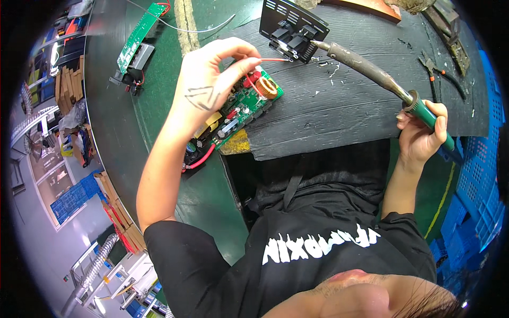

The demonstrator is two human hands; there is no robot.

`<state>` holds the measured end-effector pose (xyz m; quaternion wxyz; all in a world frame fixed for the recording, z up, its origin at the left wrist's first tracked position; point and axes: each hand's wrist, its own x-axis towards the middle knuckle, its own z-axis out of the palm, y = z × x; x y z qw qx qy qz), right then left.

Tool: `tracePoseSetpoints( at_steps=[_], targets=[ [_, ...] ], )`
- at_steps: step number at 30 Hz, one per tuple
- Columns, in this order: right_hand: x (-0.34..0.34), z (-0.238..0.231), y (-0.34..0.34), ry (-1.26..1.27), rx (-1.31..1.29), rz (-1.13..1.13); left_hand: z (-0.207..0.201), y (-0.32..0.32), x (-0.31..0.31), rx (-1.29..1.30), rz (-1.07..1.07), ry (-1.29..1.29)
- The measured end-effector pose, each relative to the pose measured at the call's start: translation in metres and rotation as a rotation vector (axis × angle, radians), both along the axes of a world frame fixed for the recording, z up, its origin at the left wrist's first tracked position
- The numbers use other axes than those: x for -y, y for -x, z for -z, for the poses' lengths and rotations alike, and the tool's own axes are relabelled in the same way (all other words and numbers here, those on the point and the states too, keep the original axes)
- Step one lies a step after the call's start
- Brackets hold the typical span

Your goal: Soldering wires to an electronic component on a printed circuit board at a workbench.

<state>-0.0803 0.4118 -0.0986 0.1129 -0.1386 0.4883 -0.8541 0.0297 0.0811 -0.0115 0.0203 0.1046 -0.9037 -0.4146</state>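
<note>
My left hand [209, 74] is closed, thumb and forefinger pinching a thin red wire [275, 59]. The wire's tip points at a black slotted panel [289, 18] that carries black sockets. Just below that hand, and partly hidden by it, lies a green circuit board [241, 108] with a copper-wound ring coil [266, 88]. A soldering iron [366, 69] with a green handle is gripped in my right hand [421, 132]. Its tip appears to touch the panel's socket side; whether it meets the wire I cannot tell.
A dark mat [318, 116] covers the bench, with white scraps on it. Pliers with orange-and-black handles [432, 71] lie at the right. Another green board [139, 37] with a black part sits at the far left. Blue perforated crates [480, 175] stand along the right edge.
</note>
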Motion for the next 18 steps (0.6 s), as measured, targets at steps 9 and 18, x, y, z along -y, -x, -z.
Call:
tracePoseSetpoints(
  at_steps=[9, 18],
  targets=[
    [0.003, 0.000, 0.000, 0.020, 0.007, -0.018, 0.015, -0.001, -0.008, -0.126, 0.047, 0.171],
    [0.003, 0.003, 0.001, 0.012, -0.041, -0.057, 0.023, 0.002, -0.015, -0.322, 0.120, 0.313]
  ],
)
